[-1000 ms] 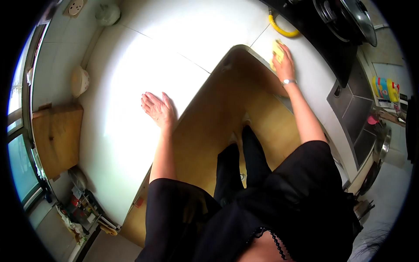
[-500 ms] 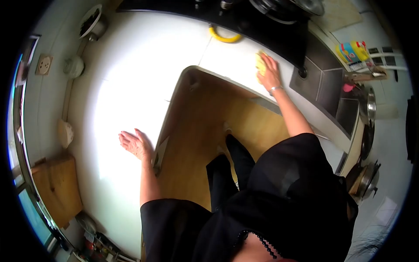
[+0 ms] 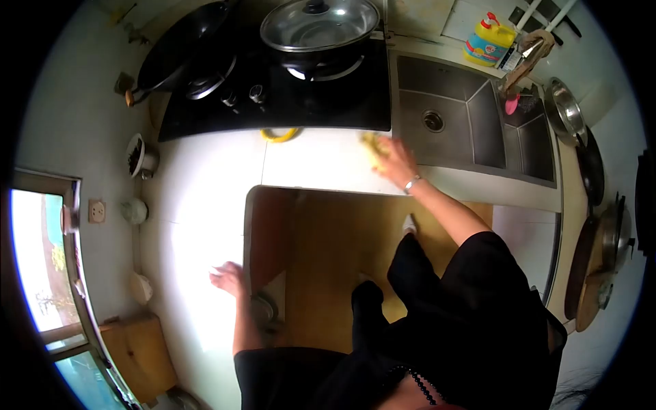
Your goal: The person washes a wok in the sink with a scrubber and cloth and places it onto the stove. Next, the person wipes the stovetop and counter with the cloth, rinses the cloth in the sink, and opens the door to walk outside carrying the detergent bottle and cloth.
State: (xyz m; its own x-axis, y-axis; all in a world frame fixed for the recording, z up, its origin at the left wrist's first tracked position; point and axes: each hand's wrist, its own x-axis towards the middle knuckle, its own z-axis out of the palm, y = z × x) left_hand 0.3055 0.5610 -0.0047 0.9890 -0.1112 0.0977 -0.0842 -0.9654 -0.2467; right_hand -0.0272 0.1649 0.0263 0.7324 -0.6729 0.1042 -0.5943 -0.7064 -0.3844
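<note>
My right hand presses a crumpled yellow cloth against the white countertop, just left of the sink and below the stove's front edge. Motion blurs the hand and cloth slightly. A bracelet circles that wrist. On the left arm of the counter, close to its inner edge, my left hand rests with its fingers stretched out and nothing held; glare washes out the fingertips. A yellow ring-shaped object lies at the stove's edge, left of the cloth.
A black gas stove carries a lidded pan and a wok. To the right are a steel double sink and a yellow detergent bottle. A wooden board leans at the lower left.
The view has turned and tilted up, showing more of the stove and sink. My right hand and the cloth have moved along the counter's front strip; my left hand stays on the counter.
</note>
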